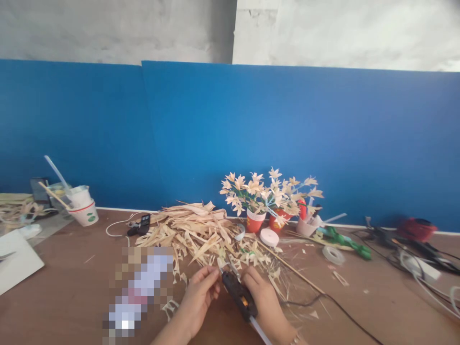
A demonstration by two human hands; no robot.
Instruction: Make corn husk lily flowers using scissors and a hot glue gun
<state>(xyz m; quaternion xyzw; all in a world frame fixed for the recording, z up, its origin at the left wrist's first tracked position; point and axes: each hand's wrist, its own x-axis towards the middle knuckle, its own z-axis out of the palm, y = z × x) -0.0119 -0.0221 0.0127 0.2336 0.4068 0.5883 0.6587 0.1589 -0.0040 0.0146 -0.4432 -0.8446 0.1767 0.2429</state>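
A black glue gun (237, 294) rests in my right hand (264, 299), whose fingers wrap round its body. A whitish glue stick (259, 330) sticks out of its rear end, and its nozzle points away from me, toward my left fingertips. My left hand (201, 297) is closed in a pinch beside the nozzle. Something small and pale shows at those fingertips, too blurred to name against the scraps behind. Just beyond both hands lies a heap of dry, pale husk strips (197, 230), with small cut pieces along its near side.
Pale artificial flowers (251, 189) stand in red paper cups (256, 221) behind the heap. A pink tape roll (269, 237), clear tape roll (333, 255) and thin stick (294, 270) lie rightward. A black cord (345, 311) crosses the right side. White cups (84, 213) stand left.
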